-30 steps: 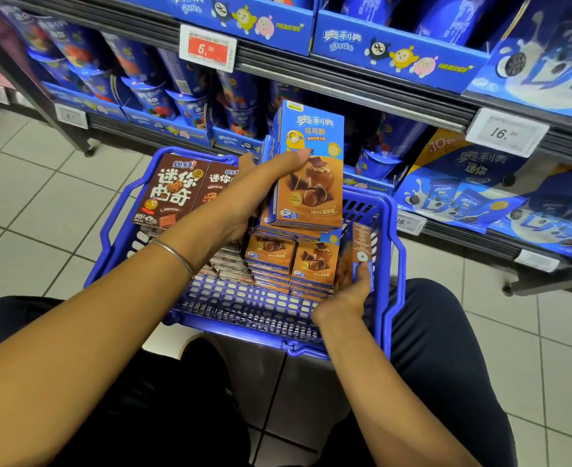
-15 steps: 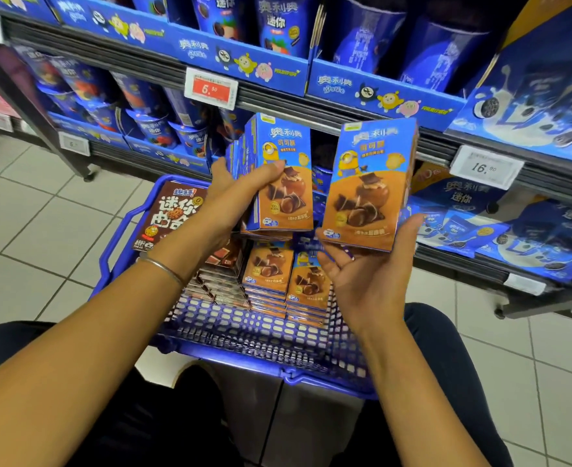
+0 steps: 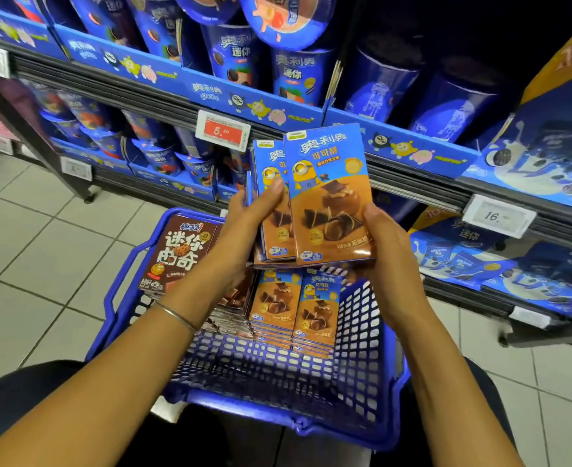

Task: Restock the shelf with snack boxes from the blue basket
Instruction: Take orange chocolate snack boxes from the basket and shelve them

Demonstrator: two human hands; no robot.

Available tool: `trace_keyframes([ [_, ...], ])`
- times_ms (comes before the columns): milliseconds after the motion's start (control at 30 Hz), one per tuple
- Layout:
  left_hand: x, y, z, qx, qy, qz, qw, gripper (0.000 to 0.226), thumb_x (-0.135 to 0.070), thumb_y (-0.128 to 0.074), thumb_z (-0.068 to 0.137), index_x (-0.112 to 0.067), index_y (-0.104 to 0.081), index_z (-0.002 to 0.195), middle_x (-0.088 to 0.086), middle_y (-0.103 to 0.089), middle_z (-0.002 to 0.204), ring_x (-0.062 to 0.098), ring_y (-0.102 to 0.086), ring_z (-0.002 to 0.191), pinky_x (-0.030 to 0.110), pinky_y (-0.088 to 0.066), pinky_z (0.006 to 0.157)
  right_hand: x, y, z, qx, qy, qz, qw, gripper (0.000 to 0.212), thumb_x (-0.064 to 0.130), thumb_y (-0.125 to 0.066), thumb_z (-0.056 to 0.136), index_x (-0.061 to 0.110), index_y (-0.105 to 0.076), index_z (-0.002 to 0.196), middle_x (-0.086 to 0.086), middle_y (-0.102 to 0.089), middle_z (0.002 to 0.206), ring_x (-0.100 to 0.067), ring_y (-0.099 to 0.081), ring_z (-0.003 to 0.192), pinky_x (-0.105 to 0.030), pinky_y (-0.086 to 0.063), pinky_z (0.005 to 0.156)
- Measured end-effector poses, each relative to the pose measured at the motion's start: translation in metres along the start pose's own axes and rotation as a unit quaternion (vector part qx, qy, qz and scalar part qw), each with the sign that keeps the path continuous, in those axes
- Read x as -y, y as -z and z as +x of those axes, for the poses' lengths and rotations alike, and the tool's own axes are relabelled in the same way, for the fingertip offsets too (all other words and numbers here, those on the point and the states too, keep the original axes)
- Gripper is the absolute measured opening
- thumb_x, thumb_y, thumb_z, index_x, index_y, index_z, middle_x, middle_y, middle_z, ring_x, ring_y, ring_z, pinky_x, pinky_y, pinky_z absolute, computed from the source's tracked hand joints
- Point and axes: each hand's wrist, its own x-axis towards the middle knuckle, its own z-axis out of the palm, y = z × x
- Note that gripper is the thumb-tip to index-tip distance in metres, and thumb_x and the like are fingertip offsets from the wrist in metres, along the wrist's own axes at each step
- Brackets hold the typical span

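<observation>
Pale square floor tiles (image 3: 35, 237) with dark grout run under a store shelf (image 3: 136, 92) whose front rails are dark and ribbed. A slanted dark upright (image 3: 41, 139) ends in a foot on the tiles at left. Blue cardboard trays (image 3: 244, 99) printed with cartoon figures hold blue cookie cups (image 3: 293, 79). A red price tag (image 3: 222, 130) and a white price tag (image 3: 498, 215) clip to the rails. The upper right recess lies in deep shadow.

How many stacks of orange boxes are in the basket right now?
2: a left stack and a right stack, side by side in the basket, right of the brown boxes. The held boxes may hide more.
</observation>
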Motion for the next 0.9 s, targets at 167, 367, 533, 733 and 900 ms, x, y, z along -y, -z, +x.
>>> trace_keyframes([
  [167, -0.027, 0.01, -0.013, 0.01, 0.013, -0.018, 1.0, 0.058, -0.043, -0.054, 0.107, -0.007, -0.051, 0.152, 0.015, -0.064, 0.144, 0.016, -0.076, 0.103, 0.009, -0.054, 0.064, 0.029, -0.018, -0.001, 0.03, -0.09, -0.01, 0.995, 0.05, 0.071, -0.045, 0.077, 0.032, -0.073, 0.092, -0.002, -0.075, 0.102, -0.019, -0.069, 0.099, -0.044, -0.053, 0.083],
  [367, -0.111, -0.001, -0.1, 0.034, 0.011, -0.058, 0.998, 0.112, -0.071, -0.086, 0.07, -0.012, -0.046, 0.156, 0.02, -0.062, 0.148, 0.044, -0.062, 0.132, 0.067, -0.046, 0.113, 0.161, -0.015, -0.031, 0.087, -0.105, 0.096, 0.986, 0.025, 0.029, -0.056, 0.086, 0.014, -0.066, 0.104, -0.005, -0.07, 0.087, -0.015, -0.065, 0.074, -0.034, -0.05, 0.073],
  [533, -0.259, -0.038, -0.19, 0.024, -0.056, -0.044, 0.997, 0.079, -0.053, -0.073, 0.091, -0.011, -0.048, 0.153, 0.02, -0.064, 0.145, 0.045, -0.063, 0.131, 0.069, -0.049, 0.108, 0.327, -0.002, -0.072, 0.117, -0.085, 0.124, 0.982, 0.027, 0.021, -0.054, 0.082, 0.013, -0.065, 0.105, -0.006, -0.069, 0.094, -0.022, -0.062, 0.079, -0.033, -0.047, 0.069],
  [733, -0.438, -0.107, -0.301, 0.002, -0.141, -0.058, 0.988, 0.108, -0.066, -0.09, 0.068, -0.009, -0.049, 0.15, 0.018, -0.066, 0.143, 0.036, -0.068, 0.124, 0.049, -0.056, 0.101, 0.526, 0.034, -0.121, 0.147, -0.043, 0.139, 0.978, 0.029, 0.022, -0.058, 0.081, 0.019, -0.068, 0.108, -0.022, -0.062, 0.11, -0.037, -0.056, 0.094, -0.058, -0.05, 0.079],
  [900, -0.546, -0.162, -0.364, 0.033, -0.236, -0.051, 0.97, 0.117, -0.072, -0.09, 0.062, -0.008, -0.048, 0.151, 0.012, -0.072, 0.134, 0.022, -0.074, 0.108, 0.038, -0.06, 0.089, 0.655, 0.076, -0.162, 0.161, 0.072, 0.122, 0.977, 0.024, 0.027, -0.067, 0.08, 0.03, -0.073, 0.103, 0.002, -0.077, 0.096, -0.014, -0.074, 0.076, -0.025, -0.056, 0.057],
])
